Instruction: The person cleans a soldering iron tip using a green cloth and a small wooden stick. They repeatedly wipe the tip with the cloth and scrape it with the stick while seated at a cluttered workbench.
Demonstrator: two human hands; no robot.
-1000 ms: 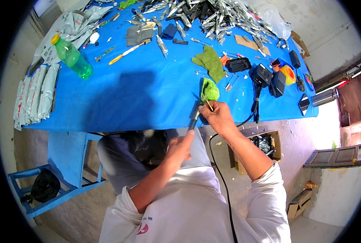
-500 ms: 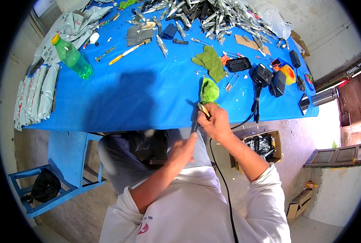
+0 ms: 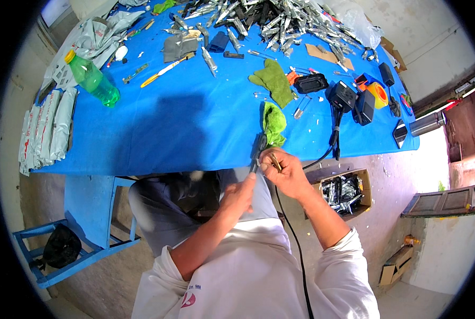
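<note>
My left hand (image 3: 239, 195) is closed on the near end of a slim dark stick-shaped piece (image 3: 258, 150), which points away from me at the table's front edge. Close beside it, my right hand (image 3: 284, 173) is closed, and a small tan strip-like tool (image 3: 275, 161) sticks out of its fingers. The right fingertips are by the middle of the dark piece; whether they touch it I cannot tell. Just beyond the hands lies a bright green cloth (image 3: 274, 123), with the dark piece's far end against it. Farther back rests a darker green cloth (image 3: 275, 82).
Black power adapters (image 3: 343, 97) with cables stand on the blue table (image 3: 157, 133) at right, near an orange tape roll (image 3: 378, 94). Slim clear-wrapped pieces (image 3: 280, 24) are heaped at the back. A green bottle (image 3: 92, 80) lies left. A carton (image 3: 364, 181) sits below, right.
My right hand has drawn slightly nearer to me, and the tan tool in it has turned to point more away from me. My left hand has barely moved.
</note>
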